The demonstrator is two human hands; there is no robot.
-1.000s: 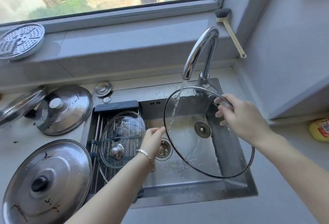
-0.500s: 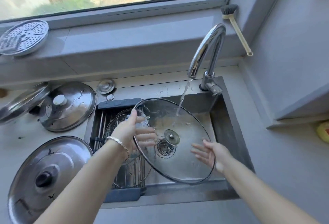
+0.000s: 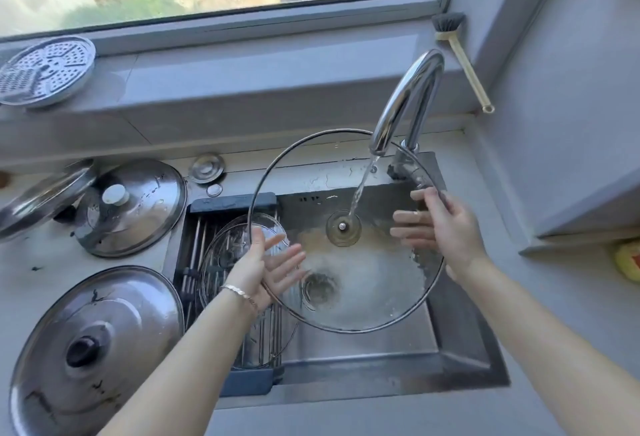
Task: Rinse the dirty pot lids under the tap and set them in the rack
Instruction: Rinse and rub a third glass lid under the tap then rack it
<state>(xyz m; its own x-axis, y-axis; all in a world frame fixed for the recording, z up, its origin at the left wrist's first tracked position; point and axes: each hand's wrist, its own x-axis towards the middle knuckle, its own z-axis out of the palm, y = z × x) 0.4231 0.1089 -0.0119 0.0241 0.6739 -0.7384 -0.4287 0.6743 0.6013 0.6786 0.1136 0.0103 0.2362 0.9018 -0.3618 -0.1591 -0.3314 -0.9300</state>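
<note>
A large glass lid with a metal rim stands tilted over the sink, its centre knob under the water running from the tap. My left hand presses its open palm and straight fingers against the lid's left rim. At the right rim my right hand holds the edge, thumb in front and fingers showing blurred through the glass. A smaller glass lid lies in the rack at the sink's left side. Dirty steel lids sit on the counter to the left.
A third steel lid leans at the far left, with a small round cap behind the sink. A perforated steamer plate and a dish brush rest on the window sill. A yellow item lies on the counter at the right.
The glass lid has swung up from a low tilt to face me under the stream. My right hand rose from the lower rim to the right rim; my left slid to the left rim.
</note>
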